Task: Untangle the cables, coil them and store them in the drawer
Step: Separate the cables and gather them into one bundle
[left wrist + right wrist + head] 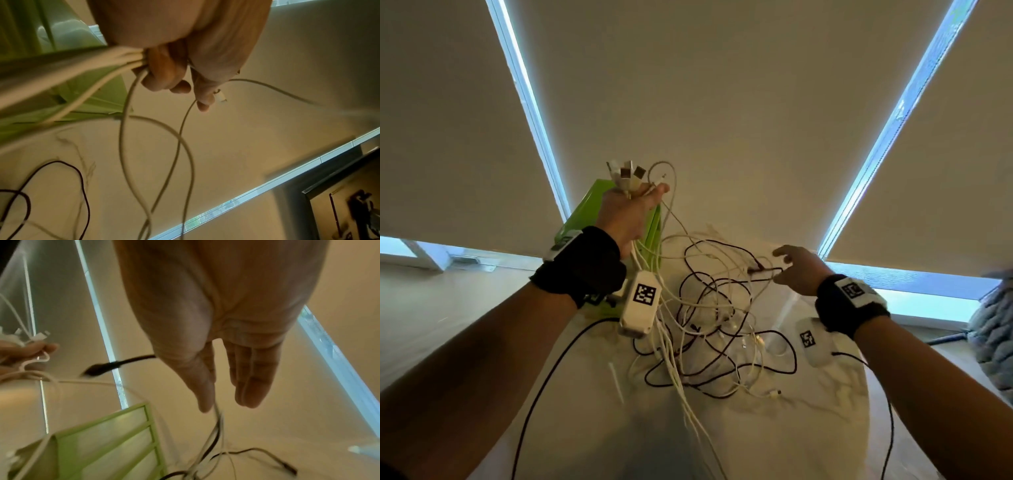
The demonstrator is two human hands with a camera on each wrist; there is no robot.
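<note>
**White ends gathered, the dark cable next**

On the left the left hand [628, 210] is raised above the tabletop [808, 428], its fingers [164, 76] curled tight round a bunch of white cables [671, 359] just below their plugs [625, 173], which fan out above the fist; the cords trail down in front of the green drawer unit [650, 236] standing at the back of the tabletop; its drawers look closed, though I cannot be sure. In the middle the rest of the tangle lies loose on the marble, white loops threaded through the loops of a dark cable [722, 387]. On the right the right hand [796, 270] reaches over the heap, fingers [252, 386] nearly straight and holding nothing that I can make out; the dark plug [100, 368] sits just beside the thumb, and whether skin touches it I cannot tell.

To my eye the sorting is barely started; nothing is coiled yet. The sensible way is to keep the left fist firm and high so the white cords hang taut, take the dark plug with the right, and feed it back through each loop; pulling hard would likely cinch the knots.
</note>
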